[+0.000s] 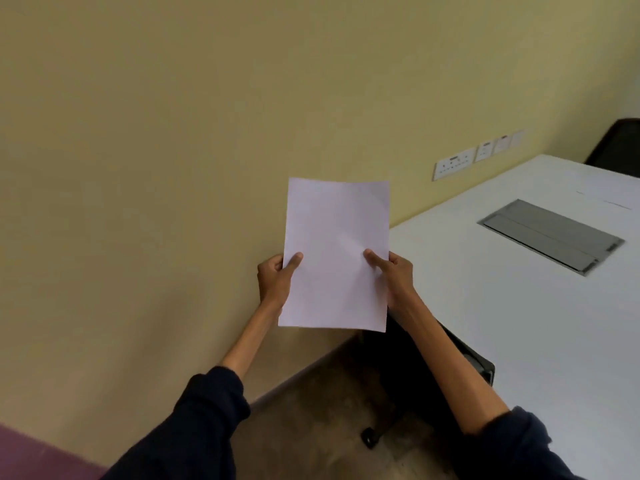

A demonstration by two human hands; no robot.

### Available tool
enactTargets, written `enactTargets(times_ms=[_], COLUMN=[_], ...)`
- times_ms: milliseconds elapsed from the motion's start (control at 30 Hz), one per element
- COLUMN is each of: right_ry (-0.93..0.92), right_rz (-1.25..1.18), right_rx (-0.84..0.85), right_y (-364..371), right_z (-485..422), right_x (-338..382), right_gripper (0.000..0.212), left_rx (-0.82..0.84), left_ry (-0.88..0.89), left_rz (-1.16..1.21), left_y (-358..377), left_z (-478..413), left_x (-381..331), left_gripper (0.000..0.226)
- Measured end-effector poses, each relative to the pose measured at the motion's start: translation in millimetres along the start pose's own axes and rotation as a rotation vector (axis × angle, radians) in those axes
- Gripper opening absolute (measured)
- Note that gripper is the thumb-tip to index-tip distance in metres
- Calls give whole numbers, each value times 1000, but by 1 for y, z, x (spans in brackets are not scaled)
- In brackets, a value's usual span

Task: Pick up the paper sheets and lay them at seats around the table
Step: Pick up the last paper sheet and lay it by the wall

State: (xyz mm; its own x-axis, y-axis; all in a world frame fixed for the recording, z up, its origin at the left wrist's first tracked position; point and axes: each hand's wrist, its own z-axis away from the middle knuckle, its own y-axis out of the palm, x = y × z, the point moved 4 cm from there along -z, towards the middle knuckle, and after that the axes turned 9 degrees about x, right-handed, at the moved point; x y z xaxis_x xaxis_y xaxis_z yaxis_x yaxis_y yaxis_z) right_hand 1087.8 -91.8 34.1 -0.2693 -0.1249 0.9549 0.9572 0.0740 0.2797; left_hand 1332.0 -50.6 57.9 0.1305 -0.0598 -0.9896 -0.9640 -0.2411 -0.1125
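Note:
I hold blank white paper sheets (336, 254) upright in front of me, off the table and left of its corner. My left hand (275, 280) grips the left edge with the thumb on the front. On the right edge my right hand (394, 277) grips the same way. How many sheets are in the stack cannot be told. The white table (519, 306) spreads out to the right. Another sheet (609, 192) lies flat on the table at the far right, faint against the surface.
A grey cable hatch (550, 235) is set into the tabletop. A black wheeled chair (426, 386) is tucked under the table's near corner, below my right arm. Another dark chair (616, 143) stands at the far end. Wall sockets (453, 163) line the yellow wall.

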Motion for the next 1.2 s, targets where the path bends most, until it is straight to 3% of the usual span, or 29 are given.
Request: enactTargets(times_ms=[100,300,433,633,800,1200], right_ry=[2,-15,0,73,172,368], right_rz=[-56,-84,-129,-155,-204,-131], right_rx=[-112,-309,-431,-556,-637,-940], right_y=[-22,-95,-146,-223,-268,-324], right_z=[-26,-75,-96,-112,-114,-135], right_x=[9,26,28,21,-5,-74], right_gripper=[29,21,26,27,18,21], left_rx=[95,291,382,648,887,1076], left_ry=[7,-5,2,49,-140,-223], left_rz=[16,-40,-99,-285,-369,-485], left_y=[32,128,199,295,346,434], left_z=[-52,-144,-180,-221,-232,-273], left_x=[-8,-7,5,25,65,140], left_gripper=[54,48,38,49,13,42])
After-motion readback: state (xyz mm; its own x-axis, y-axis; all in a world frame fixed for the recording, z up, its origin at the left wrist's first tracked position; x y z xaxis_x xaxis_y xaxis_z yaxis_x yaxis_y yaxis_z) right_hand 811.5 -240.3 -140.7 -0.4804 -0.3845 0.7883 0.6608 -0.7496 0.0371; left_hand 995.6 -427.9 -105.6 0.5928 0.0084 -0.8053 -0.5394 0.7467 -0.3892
